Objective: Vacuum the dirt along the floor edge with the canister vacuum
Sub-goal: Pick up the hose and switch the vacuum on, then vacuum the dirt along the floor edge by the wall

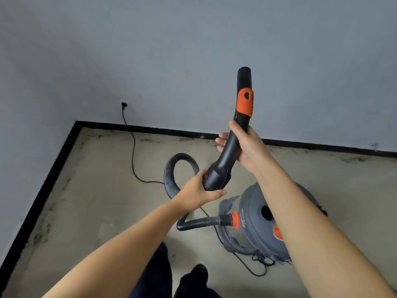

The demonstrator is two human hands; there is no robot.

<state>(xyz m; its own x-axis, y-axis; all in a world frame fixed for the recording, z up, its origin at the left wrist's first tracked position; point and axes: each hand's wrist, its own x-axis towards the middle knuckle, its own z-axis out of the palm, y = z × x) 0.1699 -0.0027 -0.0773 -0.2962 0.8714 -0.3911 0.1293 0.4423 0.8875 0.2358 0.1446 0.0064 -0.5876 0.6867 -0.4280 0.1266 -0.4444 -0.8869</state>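
The right forearm hides part of the gray vacuum (257,214) on the floor below both hands. The right hand (242,145) wraps the middle of the black handle tube (233,145); the left hand (200,189) grips its lower cuff, where the hose (171,168) loops away. The tube's long axis runs upward, its open end toward the wall (193,50), above the dirt (150,139) along the baseboard.

Canister vacuum (255,220): grey body with orange fittings at the hose port and on the lid. Hose (171,168): black, ribbed. Handle tube (234,143): black, with an orange collar (245,102) near its far end. Power cord (134,155): black. Wall (193,50): plain pale blue-grey. Skirting (150,129): black. Floor (107,201): beige, with dark dirt speckles along the far and left edges.
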